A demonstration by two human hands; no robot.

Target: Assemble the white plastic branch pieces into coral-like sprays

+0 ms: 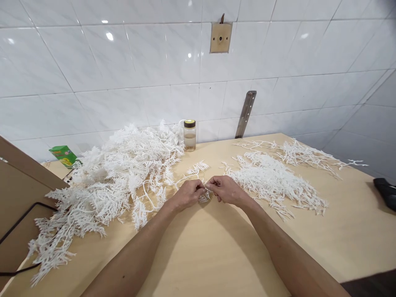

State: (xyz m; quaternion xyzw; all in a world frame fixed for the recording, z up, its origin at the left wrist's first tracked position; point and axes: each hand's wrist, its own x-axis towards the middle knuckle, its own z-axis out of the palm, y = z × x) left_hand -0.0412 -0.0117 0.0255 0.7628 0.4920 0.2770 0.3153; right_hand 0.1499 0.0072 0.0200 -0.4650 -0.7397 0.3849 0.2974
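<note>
My left hand (pixel 189 194) and my right hand (pixel 227 189) meet fingertip to fingertip low over the table. Both pinch a white artificial plant branch (pixel 198 168), whose leafy tip sticks out beyond the fingers. A bit of its white foliage shows beneath the fingertips; the exact grip point is hidden. To the left lies a big heap of white artificial branches (pixel 123 165). Just right of my right hand spreads a flatter pile of small white sprigs (pixel 275 179). Thin, mostly bare white stems (pixel 312 159) lie behind that pile, at the far right.
A dark-lidded jar (pixel 189 138) with some liquid stands by the tiled wall. Beside it leans a perforated metal strip (pixel 246 114). A green box (pixel 64 156) and a brown cardboard panel (pixel 24 198) border the left heap. A black object (pixel 385 192) sits at the right edge.
</note>
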